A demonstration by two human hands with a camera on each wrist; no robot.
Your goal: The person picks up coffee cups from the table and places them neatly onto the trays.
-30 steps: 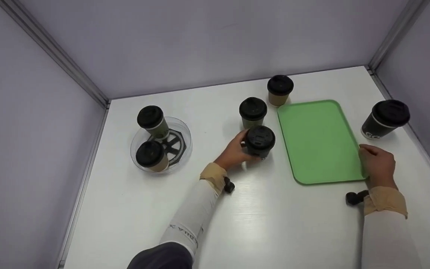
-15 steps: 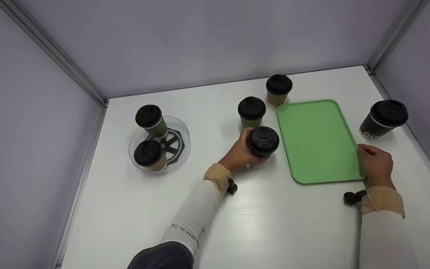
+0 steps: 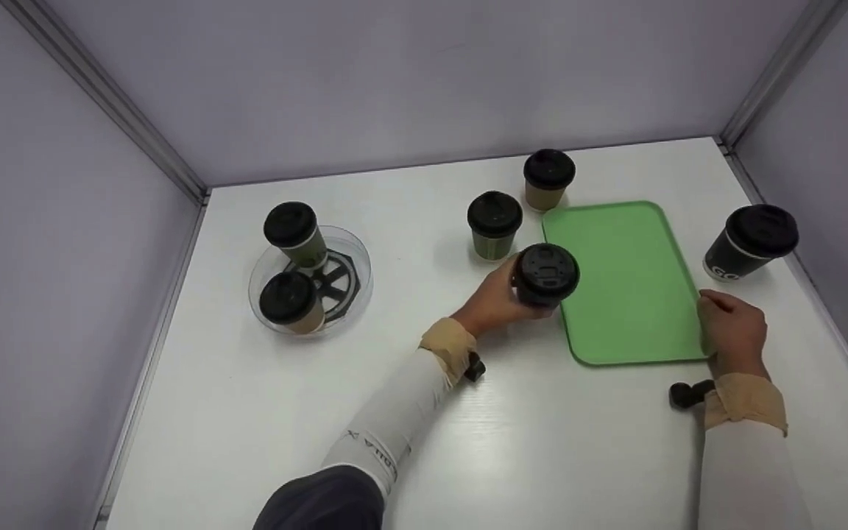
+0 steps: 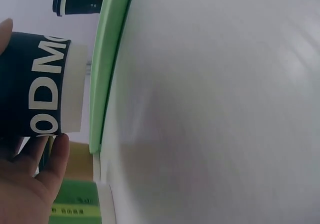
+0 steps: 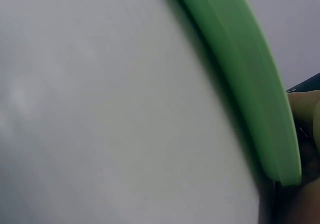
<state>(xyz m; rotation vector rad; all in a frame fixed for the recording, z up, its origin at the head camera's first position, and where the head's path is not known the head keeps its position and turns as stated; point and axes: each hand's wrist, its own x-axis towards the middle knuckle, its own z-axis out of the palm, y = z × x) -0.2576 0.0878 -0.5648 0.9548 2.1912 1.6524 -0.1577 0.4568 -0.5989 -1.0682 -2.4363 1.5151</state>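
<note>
My left hand point(image 3: 496, 300) grips a dark paper coffee cup point(image 3: 546, 274) with a black lid, upright over the left edge of a green tray point(image 3: 630, 294). In the left wrist view, the cup point(image 4: 35, 83) shows white lettering and a pale base held above table level, with fingers point(image 4: 55, 164) curled under its side. At the tray's right edge, near its front corner, my right hand point(image 3: 736, 331) pinches the rim with curled fingers. The right wrist view shows the tray wall point(image 5: 245, 73) with part of that hand point(image 5: 306, 106) just behind it.
A green lidded cup point(image 3: 494, 227) and a brown one point(image 3: 548, 180) stand beyond the tray's left side. Right of the tray is a larger black cup point(image 3: 748, 243). A clear round dish point(image 3: 361, 294) at left holds two lidded cups point(image 3: 295, 234). Walls enclose the table.
My left hand has lifted the coffee cup and carried it right, from beside the green cup to over the tray's left edge. The right hand stays at the tray's rim.
</note>
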